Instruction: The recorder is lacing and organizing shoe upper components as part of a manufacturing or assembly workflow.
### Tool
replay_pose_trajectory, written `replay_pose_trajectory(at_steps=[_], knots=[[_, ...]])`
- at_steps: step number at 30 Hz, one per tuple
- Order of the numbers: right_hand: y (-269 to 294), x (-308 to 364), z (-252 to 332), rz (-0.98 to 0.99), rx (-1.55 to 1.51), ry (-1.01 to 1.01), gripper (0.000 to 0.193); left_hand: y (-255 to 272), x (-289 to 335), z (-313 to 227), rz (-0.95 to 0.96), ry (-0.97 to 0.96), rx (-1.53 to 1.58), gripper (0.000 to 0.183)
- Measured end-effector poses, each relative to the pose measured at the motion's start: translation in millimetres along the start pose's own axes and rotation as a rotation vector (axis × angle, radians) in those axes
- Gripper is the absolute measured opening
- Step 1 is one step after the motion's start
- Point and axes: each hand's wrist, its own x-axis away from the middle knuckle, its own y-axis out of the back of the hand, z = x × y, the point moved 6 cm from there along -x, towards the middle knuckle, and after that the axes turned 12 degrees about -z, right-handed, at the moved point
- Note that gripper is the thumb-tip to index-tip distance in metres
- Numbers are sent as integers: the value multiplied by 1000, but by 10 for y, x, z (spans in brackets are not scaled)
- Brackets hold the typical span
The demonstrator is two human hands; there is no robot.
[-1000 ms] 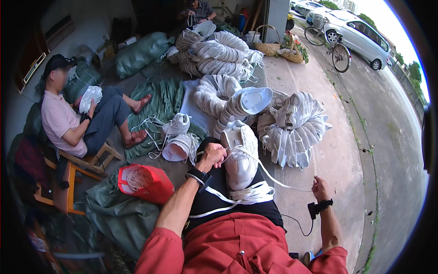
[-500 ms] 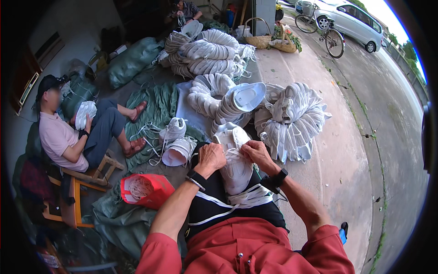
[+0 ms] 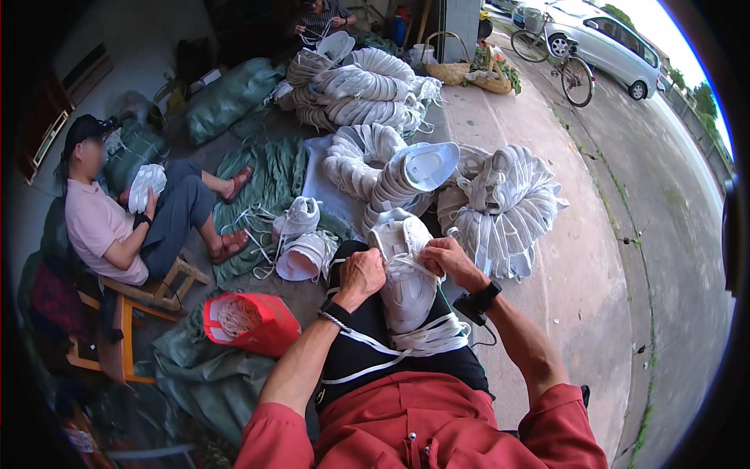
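Note:
A white lace-up sneaker (image 3: 408, 295) rests on my lap between my two hands. At its left side, my left hand (image 3: 362, 275) is closed, apparently on a shoelace, with its fingertips partly hidden. My right hand (image 3: 445, 258) pinches a white shoelace (image 3: 408, 259) at the sneaker's upper right. The lace crosses the front of the sneaker between the hands. A bunch of loose white laces (image 3: 430, 338) lies over my dark trousers, just below the sneaker.
Ahead are coiled stacks of white shoe uppers (image 3: 504, 207). Two white shoes (image 3: 305, 256) sit on green sheeting at left. A red bag (image 3: 262, 324) of laces lies near my left forearm. One co-worker (image 3: 105, 223) sits left holding a white shoe; another (image 3: 324, 17) works at the back.
My right hand has moved slightly right and up, away from the sneaker's middle. The left hand stays close to the sneaker's side. The whole view has shifted a little.

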Motion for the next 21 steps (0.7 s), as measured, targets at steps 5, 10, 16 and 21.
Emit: replay_pose_trajectory(at_steps=[5, 10, 16, 21], knots=[[-21, -69, 93, -49, 271, 162, 23, -2, 28, 25, -29, 0, 42, 21], [-247, -3, 525, -228, 1128, 651, 14, -4, 36, 12, -89, -31, 62, 20], [-496, -44, 583, -18, 1273, 682, 15, -35, 18, 60, -134, -100, 46, 21], [-365, -77, 525, -26, 1158, 678, 18, -50, -30, 69, -129, -158, 115, 13]])
